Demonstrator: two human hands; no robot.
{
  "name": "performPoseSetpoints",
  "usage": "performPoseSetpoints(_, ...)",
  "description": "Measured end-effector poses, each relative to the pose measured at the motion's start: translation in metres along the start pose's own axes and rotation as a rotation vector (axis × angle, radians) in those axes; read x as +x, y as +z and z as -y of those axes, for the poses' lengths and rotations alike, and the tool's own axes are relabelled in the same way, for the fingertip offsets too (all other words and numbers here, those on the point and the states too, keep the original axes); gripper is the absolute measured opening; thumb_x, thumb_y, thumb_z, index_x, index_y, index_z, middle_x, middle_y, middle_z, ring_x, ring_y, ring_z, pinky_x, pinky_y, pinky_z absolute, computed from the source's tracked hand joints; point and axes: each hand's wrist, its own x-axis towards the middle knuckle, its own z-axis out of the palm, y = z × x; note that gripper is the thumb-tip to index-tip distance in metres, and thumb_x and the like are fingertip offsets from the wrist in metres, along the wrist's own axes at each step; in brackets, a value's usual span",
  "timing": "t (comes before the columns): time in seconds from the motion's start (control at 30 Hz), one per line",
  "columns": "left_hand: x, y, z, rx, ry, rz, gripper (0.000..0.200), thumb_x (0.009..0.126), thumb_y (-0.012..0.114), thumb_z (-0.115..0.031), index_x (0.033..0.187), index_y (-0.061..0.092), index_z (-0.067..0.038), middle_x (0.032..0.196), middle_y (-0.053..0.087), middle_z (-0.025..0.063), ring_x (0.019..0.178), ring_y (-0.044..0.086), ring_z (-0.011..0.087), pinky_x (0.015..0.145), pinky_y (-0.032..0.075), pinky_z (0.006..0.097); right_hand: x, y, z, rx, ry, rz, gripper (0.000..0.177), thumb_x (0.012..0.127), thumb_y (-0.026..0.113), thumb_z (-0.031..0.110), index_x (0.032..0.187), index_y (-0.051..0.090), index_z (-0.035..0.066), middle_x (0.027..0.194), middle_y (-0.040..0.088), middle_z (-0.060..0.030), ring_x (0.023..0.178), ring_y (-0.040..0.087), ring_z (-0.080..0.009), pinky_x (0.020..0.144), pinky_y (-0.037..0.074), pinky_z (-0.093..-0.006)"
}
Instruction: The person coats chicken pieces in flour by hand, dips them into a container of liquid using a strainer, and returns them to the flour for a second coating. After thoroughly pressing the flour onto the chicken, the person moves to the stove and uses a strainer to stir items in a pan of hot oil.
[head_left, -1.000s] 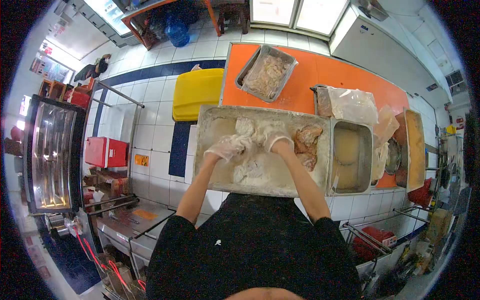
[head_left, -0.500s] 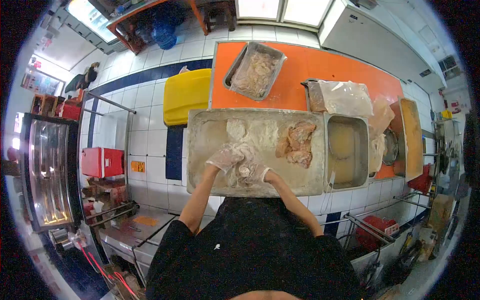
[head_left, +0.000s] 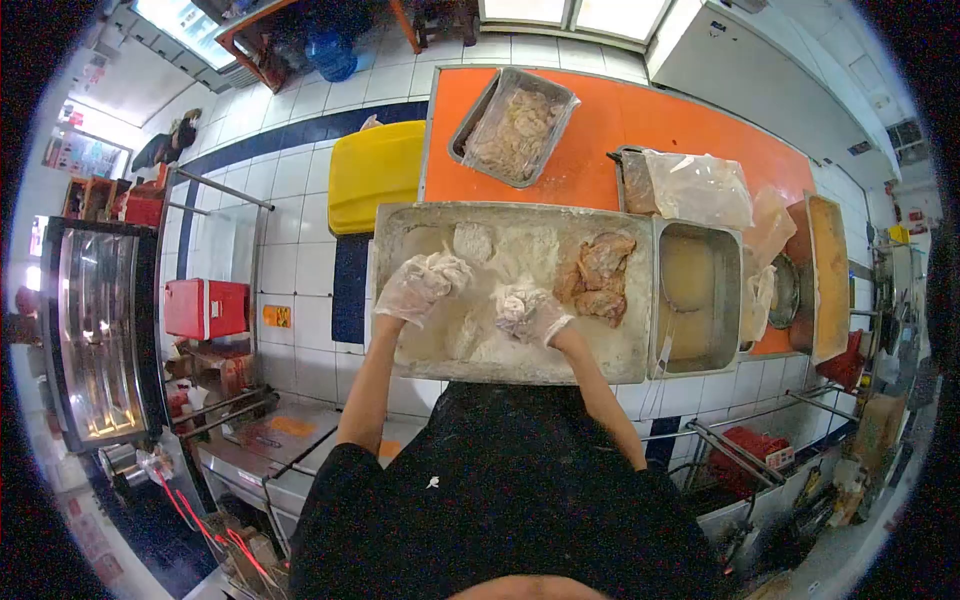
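Note:
A wide metal tray (head_left: 510,374) holds white flour. On its left side my left hand (head_left: 408,292), in a flour-covered clear glove, is closed around a floured piece. My right hand (head_left: 540,316), gloved the same way, grips another floured piece near the tray's middle. Between and above my hands, a floured piece (head_left: 473,241) lies near the tray's back edge. Uncoated reddish-brown meat pieces (head_left: 603,277) rest in the flour at the right, beyond my right hand.
A metal pan of cloudy liquid (head_left: 690,275) adjoins the tray's right side. Behind, on the orange table (head_left: 590,110), are a pan of pale pieces (head_left: 517,130) and a plastic-covered container (head_left: 697,187). A yellow lid (head_left: 377,178) is at the left.
My hands were together at the tray's middle. My left hand has moved left and my right hand slightly right, each with a floured piece. The view has shifted slightly.

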Motion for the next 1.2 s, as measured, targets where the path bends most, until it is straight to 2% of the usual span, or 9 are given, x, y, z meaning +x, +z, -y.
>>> performPoseSetpoints(0.1, 0.001, 0.078, -0.007, -0.439, -0.379, 0.154, 0.034, 0.082, 0.040, -0.032, 0.103, 0.054, -0.009, 0.115, 0.052, 0.0138, 0.106, 0.048, 0.0295, 0.089, 0.037, 0.0398, 0.015, -0.012, 0.017, -0.215, 0.292, 0.215, 0.051, 0.067, 0.059, 0.031, 0.110, 0.050, 0.004, 0.113, 0.051, -0.0154, 0.109, 0.046, -0.0282, 0.099, 0.029, -0.0361)
performPoseSetpoints(0.2, 0.013, 0.018, -0.059, -0.259, -0.593, -0.004, 0.046, 0.083, 0.035, -0.041, 0.112, 0.051, -0.010, 0.123, 0.044, 0.0174, 0.118, 0.038, 0.0304, 0.096, 0.031, 0.0420, 0.010, 0.021, 0.012, -0.578, 0.041, -0.209, 0.048, 0.067, 0.058, 0.027, 0.109, 0.051, 0.004, 0.122, 0.044, -0.0194, 0.116, 0.039, -0.0315, 0.101, 0.025, -0.0394)
performPoseSetpoints(0.3, 0.016, 0.014, -0.083, -0.110, -0.648, -0.058, 0.046, 0.082, 0.036, -0.040, 0.118, 0.049, -0.013, 0.126, 0.040, 0.0190, 0.123, 0.029, 0.0330, 0.101, 0.024, 0.0432, 0.004, 0.016, 0.032, -0.559, 0.252, 0.064, 0.048, 0.069, 0.056, 0.025, 0.111, 0.049, 0.004, 0.129, 0.035, -0.0211, 0.121, 0.032, -0.0341, 0.103, 0.021, -0.0424)
performPoseSetpoints(0.43, 0.010, 0.063, -0.070, 0.097, -0.564, -0.288, 0.046, 0.081, 0.038, -0.039, 0.115, 0.050, -0.012, 0.125, 0.041, 0.0194, 0.122, 0.028, 0.0362, 0.100, 0.024, 0.0441, 0.008, 0.028, 0.012, -0.584, 0.091, -0.039, 0.035, 0.071, 0.054, 0.024, 0.100, 0.056, 0.004, 0.115, 0.049, -0.0214, 0.111, 0.043, -0.0344, 0.096, 0.031, -0.0416)
performPoseSetpoints(0.8, 0.004, 0.016, -0.061, -0.062, -0.556, 0.025, 0.034, 0.078, 0.044, -0.029, 0.105, 0.058, -0.013, 0.116, 0.051, 0.0136, 0.108, 0.047, 0.0333, 0.089, 0.038, 0.0417, 0.003, 0.033, 0.016, -0.546, 0.226, 0.021, 0.035, 0.071, 0.055, 0.036, 0.077, 0.063, 0.003, 0.082, 0.061, -0.0170, 0.080, 0.057, -0.0348, 0.073, 0.045, -0.0428)
performPoseSetpoints(0.9, 0.018, -0.069, -0.039, -0.321, -0.367, 0.518, 0.037, 0.074, 0.050, -0.030, 0.104, 0.058, -0.011, 0.114, 0.053, 0.0124, 0.106, 0.050, 0.0299, 0.089, 0.039, 0.0381, 0.017, -0.022, 0.042, -0.454, 0.264, 0.324, 0.033, 0.071, 0.054, 0.034, 0.077, 0.063, 0.002, 0.084, 0.061, -0.0177, 0.078, 0.058, -0.0339, 0.073, 0.046, -0.0425)
performPoseSetpoints(1.1, 0.066, -0.008, -0.071, -0.164, -0.645, 0.508, 0.028, 0.063, 0.062, -0.025, 0.086, 0.066, -0.010, 0.099, 0.061, 0.0127, 0.090, 0.058, 0.0263, 0.077, 0.046, 0.0360, 0.018, 0.019, 0.009, -0.466, 0.427, 0.157, 0.026, 0.069, 0.055, 0.023, 0.084, 0.064, 0.005, 0.091, 0.062, -0.0139, 0.085, 0.059, -0.0275, 0.071, 0.046, -0.0380)
performPoseSetpoints(1.13, 0.102, 0.089, -0.062, -0.034, -0.432, 0.534, 0.019, 0.059, 0.063, -0.019, 0.075, 0.067, -0.010, 0.085, 0.063, 0.0133, 0.076, 0.061, 0.0270, 0.067, 0.048, 0.0369, 0.021, 0.022, 0.005, -0.460, 0.413, 0.116, 0.026, 0.070, 0.054, 0.023, 0.086, 0.064, 0.005, 0.093, 0.061, -0.0131, 0.087, 0.058, -0.0273, 0.072, 0.046, -0.0381)
performPoseSetpoints(1.2, 0.074, 0.016, -0.064, -0.019, -0.365, 0.422, 0.017, 0.061, 0.061, -0.021, 0.073, 0.067, -0.009, 0.082, 0.063, 0.0134, 0.073, 0.060, 0.0278, 0.066, 0.047, 0.0384, 0.021, 0.027, -0.002, -0.443, 0.398, 0.037, 0.027, 0.073, 0.053, 0.024, 0.090, 0.063, 0.006, 0.098, 0.061, -0.0113, 0.090, 0.057, -0.0269, 0.074, 0.045, -0.0382)
